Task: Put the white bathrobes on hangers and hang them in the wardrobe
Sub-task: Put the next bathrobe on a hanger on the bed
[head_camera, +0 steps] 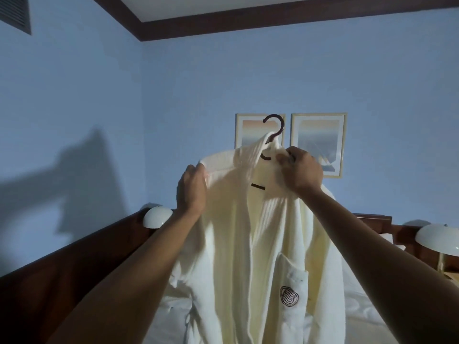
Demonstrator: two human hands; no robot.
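Room: pale blue walls, dark wood cornice under a white ceiling. A vent grille (15,14) sits high in the upper left corner. Landmark for all positions: the bed (357,304), white bedding, low in view.

Behind the bed runs a dark wooden headboard (82,254). Two framed pictures (318,144) hang on the wall above the headboard, side by side. A white dome lamp (157,217) sits at the left end of the headboard; a second lamp (438,240) stands right of the bed. A shadow of arm and garment falls on the left wall.

White bathrobe (248,256): held up in the air above the bed, front open, hanging down toward the bedding. Chest pocket with a dark embroidered swirl logo on the right side. A dark hanger (273,127) is inside the collar; its hook sticks up above the collar, in front of the pictures.

Left hand (192,189): fingers curled round the collar edge at the robe's left shoulder, gripping cloth.

Right hand (301,172): fingers pinched on collar cloth just below the hook, at the hanger's neck. Cannot tell whether they also touch the hanger itself.
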